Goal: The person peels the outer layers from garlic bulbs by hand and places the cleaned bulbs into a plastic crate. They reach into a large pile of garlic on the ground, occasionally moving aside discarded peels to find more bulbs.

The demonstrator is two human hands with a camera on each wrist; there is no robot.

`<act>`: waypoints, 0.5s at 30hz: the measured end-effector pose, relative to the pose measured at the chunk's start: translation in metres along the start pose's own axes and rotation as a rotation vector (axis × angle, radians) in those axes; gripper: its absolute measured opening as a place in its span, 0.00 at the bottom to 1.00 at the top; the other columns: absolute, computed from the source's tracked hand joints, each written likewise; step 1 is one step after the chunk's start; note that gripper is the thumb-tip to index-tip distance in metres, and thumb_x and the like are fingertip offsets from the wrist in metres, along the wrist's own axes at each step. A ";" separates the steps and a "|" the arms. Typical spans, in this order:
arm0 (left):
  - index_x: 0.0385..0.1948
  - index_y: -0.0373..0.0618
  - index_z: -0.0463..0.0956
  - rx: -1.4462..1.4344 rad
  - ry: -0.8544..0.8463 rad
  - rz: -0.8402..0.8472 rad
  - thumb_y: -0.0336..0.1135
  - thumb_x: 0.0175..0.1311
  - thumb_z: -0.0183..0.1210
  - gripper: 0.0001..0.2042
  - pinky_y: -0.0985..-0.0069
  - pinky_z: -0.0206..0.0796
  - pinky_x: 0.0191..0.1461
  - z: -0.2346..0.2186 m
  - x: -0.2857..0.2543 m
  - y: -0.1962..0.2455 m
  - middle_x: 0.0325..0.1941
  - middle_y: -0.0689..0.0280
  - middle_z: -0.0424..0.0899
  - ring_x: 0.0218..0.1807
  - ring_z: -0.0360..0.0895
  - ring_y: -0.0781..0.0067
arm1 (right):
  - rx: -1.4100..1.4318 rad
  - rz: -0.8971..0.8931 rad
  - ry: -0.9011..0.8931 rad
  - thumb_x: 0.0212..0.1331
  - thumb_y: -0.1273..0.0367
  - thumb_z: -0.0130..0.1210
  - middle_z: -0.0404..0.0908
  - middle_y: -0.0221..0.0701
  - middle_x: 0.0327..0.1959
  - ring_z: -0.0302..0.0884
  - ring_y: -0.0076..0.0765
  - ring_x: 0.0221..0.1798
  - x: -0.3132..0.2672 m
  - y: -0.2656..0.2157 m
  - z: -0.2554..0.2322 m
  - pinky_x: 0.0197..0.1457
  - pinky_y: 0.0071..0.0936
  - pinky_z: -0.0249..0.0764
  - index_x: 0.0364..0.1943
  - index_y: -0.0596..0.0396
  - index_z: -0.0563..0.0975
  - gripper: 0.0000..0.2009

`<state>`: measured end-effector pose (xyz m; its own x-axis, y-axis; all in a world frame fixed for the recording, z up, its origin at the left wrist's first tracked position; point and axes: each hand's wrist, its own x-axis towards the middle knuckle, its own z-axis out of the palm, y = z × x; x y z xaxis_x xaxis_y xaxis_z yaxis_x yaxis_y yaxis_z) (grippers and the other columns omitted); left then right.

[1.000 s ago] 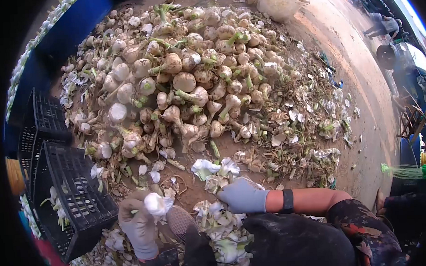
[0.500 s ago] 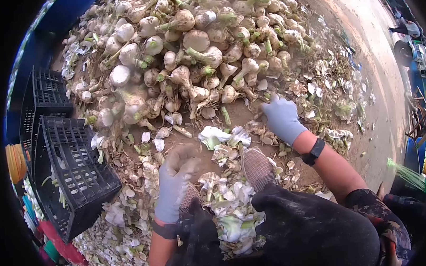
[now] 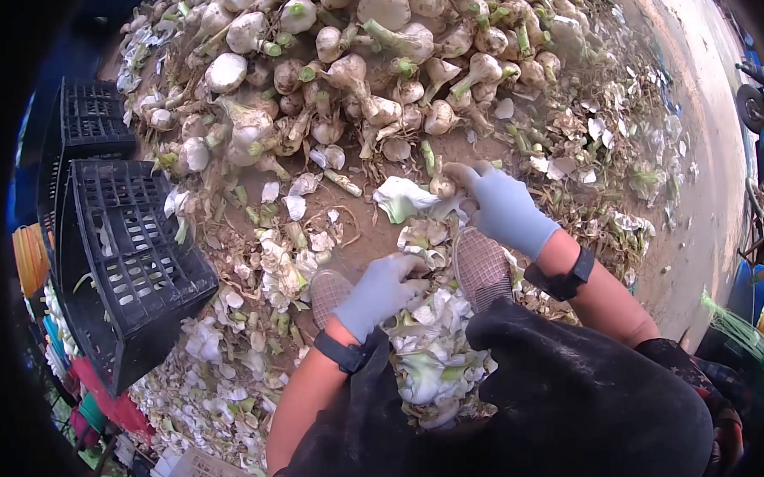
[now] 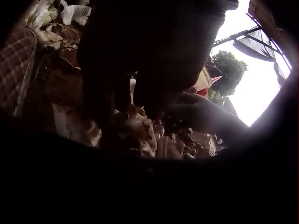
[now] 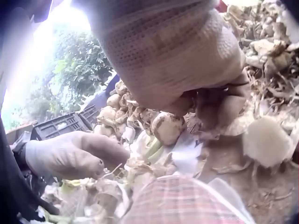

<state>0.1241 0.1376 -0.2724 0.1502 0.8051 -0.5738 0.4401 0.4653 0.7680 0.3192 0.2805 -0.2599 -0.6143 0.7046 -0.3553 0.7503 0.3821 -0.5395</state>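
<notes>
A heap of soiled garlic bulbs with stems point(image 3: 349, 78) fills the upper head view. Just below it, my right hand point(image 3: 504, 212), gloved in grey, pinches a small bulb point(image 3: 442, 184) beside a pale leaf point(image 3: 400, 197). In the right wrist view, the curled fingers of my right hand point(image 5: 177, 60) are against a round bulb point(image 5: 167, 128). My left hand point(image 3: 380, 294) hovers over peelings between the shoes, its fingers loosely bent around nothing. In the left wrist view my left hand point(image 4: 149, 56) is a dark shape, its fingertips hard to make out.
Black plastic crates point(image 3: 139, 240) stand at the left, with trimmed leaves and skins point(image 3: 218, 382) below them. Two checked shoes point(image 3: 480, 264) are close to the hands. More scraps point(image 3: 608, 152) cover the ground at right; a vehicle wheel point(image 3: 751, 108) is beyond.
The white bulb seen in my left hand a second ago is gone, and that hand has come inward. My right hand reached to the heap's edge and came back with a small bulb. The view tilted down.
</notes>
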 end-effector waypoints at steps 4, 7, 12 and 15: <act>0.48 0.41 0.75 0.140 0.144 0.078 0.33 0.56 0.62 0.17 0.73 0.71 0.41 -0.005 0.006 0.010 0.42 0.60 0.79 0.38 0.81 0.68 | -0.218 -0.054 0.059 0.53 0.66 0.59 0.76 0.39 0.38 0.78 0.49 0.40 0.009 -0.015 0.015 0.40 0.42 0.75 0.52 0.42 0.73 0.19; 0.51 0.37 0.72 -0.415 0.389 -0.057 0.31 0.56 0.62 0.20 0.76 0.71 0.44 -0.016 0.015 0.029 0.40 0.62 0.81 0.41 0.79 0.74 | 0.211 -0.084 0.174 0.50 0.69 0.61 0.76 0.39 0.37 0.78 0.50 0.40 0.013 -0.035 0.017 0.39 0.41 0.75 0.48 0.46 0.74 0.18; 0.56 0.32 0.67 -0.866 0.369 -0.017 0.28 0.59 0.59 0.23 0.80 0.69 0.50 -0.034 0.002 0.050 0.46 0.62 0.78 0.47 0.77 0.78 | 0.934 -0.014 -0.075 0.55 0.70 0.61 0.79 0.32 0.33 0.76 0.26 0.30 -0.004 -0.061 0.007 0.35 0.23 0.74 0.51 0.59 0.72 0.19; 0.58 0.35 0.66 -0.842 0.284 0.010 0.30 0.62 0.57 0.22 0.79 0.69 0.53 -0.035 -0.003 0.047 0.49 0.64 0.77 0.49 0.75 0.79 | 1.120 0.346 -0.119 0.65 0.60 0.52 0.79 0.27 0.29 0.73 0.18 0.29 0.002 -0.058 -0.011 0.33 0.17 0.70 0.47 0.63 0.75 0.18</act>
<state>0.1134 0.1701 -0.2246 -0.1243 0.8191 -0.5601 -0.3744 0.4840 0.7909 0.2774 0.2662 -0.2212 -0.4840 0.5845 -0.6512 0.2843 -0.5988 -0.7487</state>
